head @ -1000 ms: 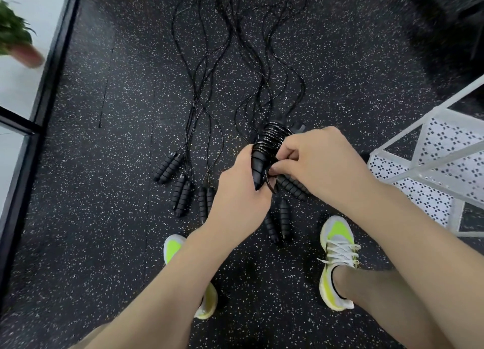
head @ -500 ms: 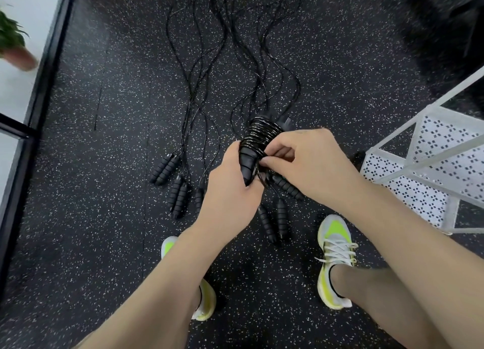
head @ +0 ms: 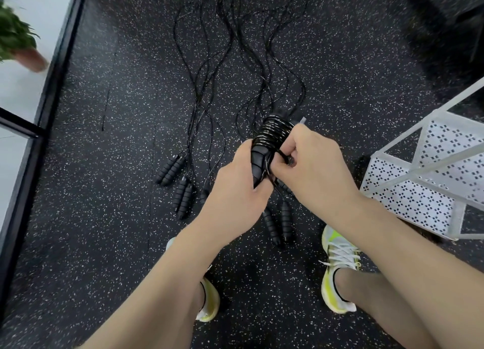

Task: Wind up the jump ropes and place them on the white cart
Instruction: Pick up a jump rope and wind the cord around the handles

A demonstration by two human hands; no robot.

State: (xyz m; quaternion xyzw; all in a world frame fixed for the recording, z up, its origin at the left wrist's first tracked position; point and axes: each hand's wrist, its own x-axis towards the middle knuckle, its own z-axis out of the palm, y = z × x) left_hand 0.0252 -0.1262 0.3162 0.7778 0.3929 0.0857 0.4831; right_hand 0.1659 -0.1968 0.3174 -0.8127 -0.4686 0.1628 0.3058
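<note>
A black jump rope (head: 272,135) is wound in tight coils round its ribbed handles, held above the floor. My left hand (head: 235,189) grips the lower end of the handles. My right hand (head: 311,170) pinches the last loop of cord against the bundle. Several more black jump ropes (head: 207,92) lie stretched out on the speckled floor, with their handle pairs (head: 171,170) near my feet; one pair (head: 277,223) lies under my hands. The white cart (head: 419,186), with perforated shelves, stands at the right.
My two feet in white and yellow shoes (head: 337,267) stand on the black rubber floor. A potted plant (head: 15,42) sits on a white ledge at the far left behind a black frame (head: 28,149). Dark equipment stands at the top right.
The wound bundle stays between both hands. My right fingers have shifted along the cord's end at the bundle, and the view has drifted slightly.
</note>
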